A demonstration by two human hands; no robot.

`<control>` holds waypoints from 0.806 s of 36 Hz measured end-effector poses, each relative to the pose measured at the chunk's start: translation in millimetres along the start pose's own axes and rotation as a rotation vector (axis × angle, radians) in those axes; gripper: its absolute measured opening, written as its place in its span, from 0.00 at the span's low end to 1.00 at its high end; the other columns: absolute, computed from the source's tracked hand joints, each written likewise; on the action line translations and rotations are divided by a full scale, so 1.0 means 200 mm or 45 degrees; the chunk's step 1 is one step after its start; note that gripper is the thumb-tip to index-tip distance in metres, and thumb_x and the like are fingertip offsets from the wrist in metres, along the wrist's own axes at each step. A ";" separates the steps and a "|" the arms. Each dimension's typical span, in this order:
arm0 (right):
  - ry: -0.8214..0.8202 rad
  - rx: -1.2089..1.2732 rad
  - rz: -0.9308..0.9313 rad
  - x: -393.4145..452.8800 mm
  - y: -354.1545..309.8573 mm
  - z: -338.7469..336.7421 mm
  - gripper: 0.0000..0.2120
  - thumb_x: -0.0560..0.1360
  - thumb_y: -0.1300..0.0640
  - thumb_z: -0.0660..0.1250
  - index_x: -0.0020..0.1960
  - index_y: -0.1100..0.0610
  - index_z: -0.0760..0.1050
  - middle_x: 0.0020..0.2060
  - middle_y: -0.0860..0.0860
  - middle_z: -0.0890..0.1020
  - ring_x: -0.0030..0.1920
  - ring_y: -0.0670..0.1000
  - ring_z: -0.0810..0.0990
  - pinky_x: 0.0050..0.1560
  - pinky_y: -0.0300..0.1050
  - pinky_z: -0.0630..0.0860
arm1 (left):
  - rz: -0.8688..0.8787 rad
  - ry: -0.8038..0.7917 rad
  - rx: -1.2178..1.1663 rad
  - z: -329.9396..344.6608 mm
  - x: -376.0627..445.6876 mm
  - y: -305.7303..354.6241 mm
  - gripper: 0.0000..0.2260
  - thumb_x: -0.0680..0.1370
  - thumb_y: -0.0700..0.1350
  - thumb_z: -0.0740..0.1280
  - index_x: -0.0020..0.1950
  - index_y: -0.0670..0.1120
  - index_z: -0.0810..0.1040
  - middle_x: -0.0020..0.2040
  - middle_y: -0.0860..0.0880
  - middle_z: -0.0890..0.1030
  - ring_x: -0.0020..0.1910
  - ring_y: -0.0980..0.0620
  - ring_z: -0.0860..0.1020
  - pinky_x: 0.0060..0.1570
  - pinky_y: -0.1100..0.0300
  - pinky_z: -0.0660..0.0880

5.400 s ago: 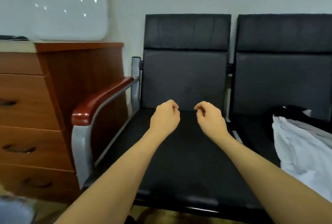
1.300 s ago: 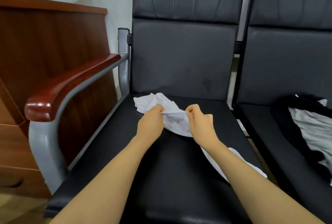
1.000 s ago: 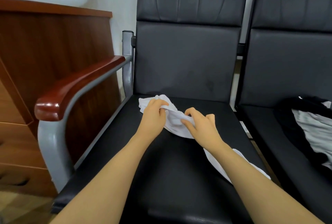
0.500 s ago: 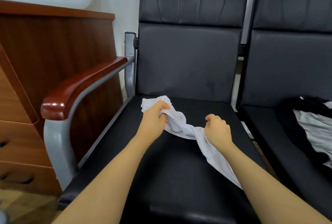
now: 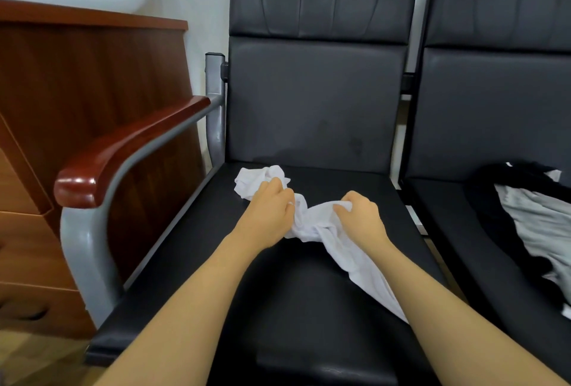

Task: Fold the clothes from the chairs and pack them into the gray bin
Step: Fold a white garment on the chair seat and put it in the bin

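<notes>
Both hands down on the black seat (image 5: 278, 308) of the left chair, bunching a white garment (image 5: 336, 243) lying across it. Left hand (image 5: 267, 212) curled, gripping the cloth near its crumpled far end; right hand (image 5: 360, 215) curled too, fingers pinching a fold just beside, the rest of the cloth trailing under the right forearm toward the seat's front. More clothes, black and gray (image 5: 531, 225), heaped on the neighbouring chair, wooden drawers (image 5: 77, 92) off to the left.
</notes>
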State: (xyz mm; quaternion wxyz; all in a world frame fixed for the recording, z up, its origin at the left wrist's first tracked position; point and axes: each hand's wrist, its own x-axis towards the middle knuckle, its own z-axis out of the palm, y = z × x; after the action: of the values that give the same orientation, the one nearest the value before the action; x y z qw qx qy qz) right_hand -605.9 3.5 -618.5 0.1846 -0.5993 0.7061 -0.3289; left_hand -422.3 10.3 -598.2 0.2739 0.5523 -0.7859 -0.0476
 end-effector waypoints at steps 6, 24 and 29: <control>0.079 0.243 -0.115 -0.03 -0.09 -0.08 0.06 0.76 0.61 0.59 0.49 0.57 0.74 0.44 0.53 0.79 0.44 0.54 0.79 0.42 0.49 0.76 | -0.001 0.055 0.061 -0.05 -0.02 -0.01 0.11 0.79 0.37 0.58 0.58 0.41 0.76 0.60 0.43 0.71 0.58 0.46 0.69 0.54 0.57 0.69; 0.180 0.595 -0.346 -0.12 -0.34 -0.33 0.04 0.76 0.58 0.66 0.45 0.53 0.80 0.41 0.41 0.80 0.45 0.40 0.78 0.43 0.33 0.71 | -0.051 0.549 -0.468 -0.32 -0.04 0.10 0.11 0.76 0.31 0.59 0.47 0.42 0.80 0.48 0.50 0.78 0.43 0.59 0.74 0.43 0.78 0.68; 0.249 0.884 -0.313 -0.14 -0.47 -0.49 0.11 0.76 0.63 0.63 0.56 0.58 0.80 0.46 0.47 0.81 0.46 0.42 0.78 0.41 0.32 0.72 | -0.052 0.659 -0.508 -0.49 0.02 0.12 0.11 0.77 0.31 0.60 0.48 0.42 0.79 0.48 0.51 0.78 0.42 0.59 0.74 0.42 0.78 0.68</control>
State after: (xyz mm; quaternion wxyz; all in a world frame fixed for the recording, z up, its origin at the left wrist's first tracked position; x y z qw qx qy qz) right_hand -596.0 47.6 -487.6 0.2674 -0.5471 0.4897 -0.6239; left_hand -396.7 38.9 -505.7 0.5663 0.4972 -0.6541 -0.0643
